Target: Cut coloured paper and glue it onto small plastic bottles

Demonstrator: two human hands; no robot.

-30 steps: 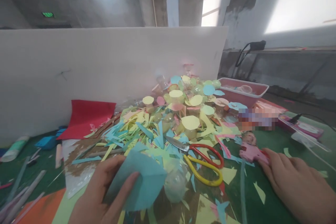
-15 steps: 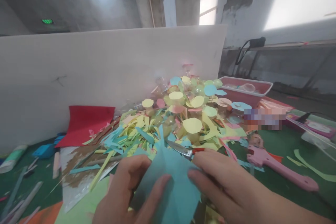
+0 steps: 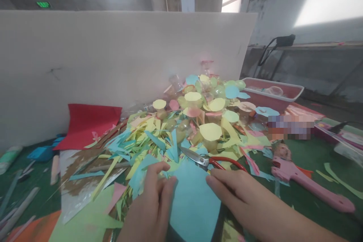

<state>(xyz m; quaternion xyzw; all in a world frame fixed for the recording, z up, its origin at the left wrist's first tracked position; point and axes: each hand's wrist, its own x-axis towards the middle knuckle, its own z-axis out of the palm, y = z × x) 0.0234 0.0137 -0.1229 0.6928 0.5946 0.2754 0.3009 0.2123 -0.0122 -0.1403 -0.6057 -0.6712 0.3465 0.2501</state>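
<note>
A sheet of blue paper (image 3: 193, 206) lies between my two hands, flat towards me. My left hand (image 3: 151, 200) has its thumb and forefinger at the paper's left edge. At the right edge, the fingertips and thumb of my right hand (image 3: 238, 193) pinch the paper. Scissors with red handles (image 3: 202, 160) rest just beyond the sheet, blades pointing left, out of both hands. Behind them rises a heap of plastic cups topped with cut paper pieces, such as a yellow paper disc (image 3: 210, 131). Paper scraps (image 3: 144, 130) in yellow, blue and green spread to the left.
A pink glue gun (image 3: 314, 189) lies on the green table at right. Behind it stands a pink basket (image 3: 269, 94) with clear cups. Red paper (image 3: 90, 126) and a blue item (image 3: 41, 154) are at left. A white board (image 3: 113, 53) stands behind.
The blue paper has turned flatter, and both hands have shifted on its edges. The scissors, earlier with their handles under my right hand, now lie with the handles uncovered. The view has tilted down.
</note>
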